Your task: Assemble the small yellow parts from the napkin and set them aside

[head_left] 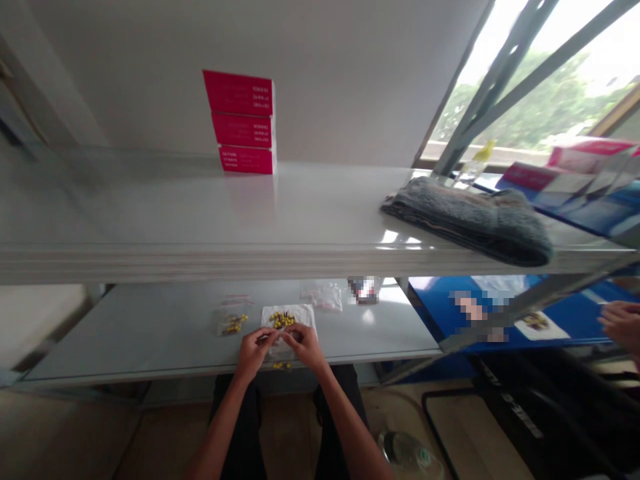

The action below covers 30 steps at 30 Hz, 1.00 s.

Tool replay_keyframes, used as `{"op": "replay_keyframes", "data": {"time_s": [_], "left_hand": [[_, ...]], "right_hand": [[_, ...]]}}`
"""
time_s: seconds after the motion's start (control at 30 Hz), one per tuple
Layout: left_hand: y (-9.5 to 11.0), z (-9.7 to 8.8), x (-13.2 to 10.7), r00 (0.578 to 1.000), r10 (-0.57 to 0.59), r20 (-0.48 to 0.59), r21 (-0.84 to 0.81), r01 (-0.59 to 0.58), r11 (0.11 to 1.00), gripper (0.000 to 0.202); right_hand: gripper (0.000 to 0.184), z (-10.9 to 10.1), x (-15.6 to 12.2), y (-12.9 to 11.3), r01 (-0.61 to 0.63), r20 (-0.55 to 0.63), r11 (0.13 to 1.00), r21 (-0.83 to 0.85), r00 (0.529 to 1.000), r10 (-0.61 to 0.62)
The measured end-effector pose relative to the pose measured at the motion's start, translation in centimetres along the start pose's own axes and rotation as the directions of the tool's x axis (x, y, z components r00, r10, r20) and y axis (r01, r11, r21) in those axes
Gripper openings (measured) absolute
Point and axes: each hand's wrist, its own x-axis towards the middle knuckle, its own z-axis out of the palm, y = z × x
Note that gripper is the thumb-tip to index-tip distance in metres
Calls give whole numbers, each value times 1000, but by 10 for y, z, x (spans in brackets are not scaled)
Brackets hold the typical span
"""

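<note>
My left hand [253, 349] and my right hand [306, 344] meet over the front edge of the table, fingertips pinched together. Between them they hold the top of a small clear plastic bag [281, 366], which hangs down with a few yellow pieces at its bottom. Just beyond my fingers, a pile of small yellow-and-dark pieces [283, 320] lies on a white cloth [303, 311]. To the left is a clear zip bag [231, 327] with similar pieces inside. Flat, clear bags [329, 297] lie to the right of the cloth.
Above the table [165, 320] runs a shelf [325, 220] with stacked red boxes [247, 127] and a folded grey towel [465, 217]. At right, another person's hand [621, 323] is by a blue table [575, 303]. A plastic bottle [407, 453] lies on the floor.
</note>
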Motion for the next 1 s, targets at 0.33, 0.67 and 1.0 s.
{"op": "replay_keyframes", "data": {"time_s": [0.33,0.67,1.0], "left_hand": [[2,1,2,999,2,41,43,-4,999,34],[3,6,-3,1000,25,5,34,-25,999,35],[4,3,-4,998,63,0,119,-63,991,38]], "right_hand": [[34,-3,2,-1,-29,-3,997,73,1000,30],[40,-5,1,-1,-13,18,999,48,1000,12],[32,0,0,-3,55,17,998,-8,998,-55]]}}
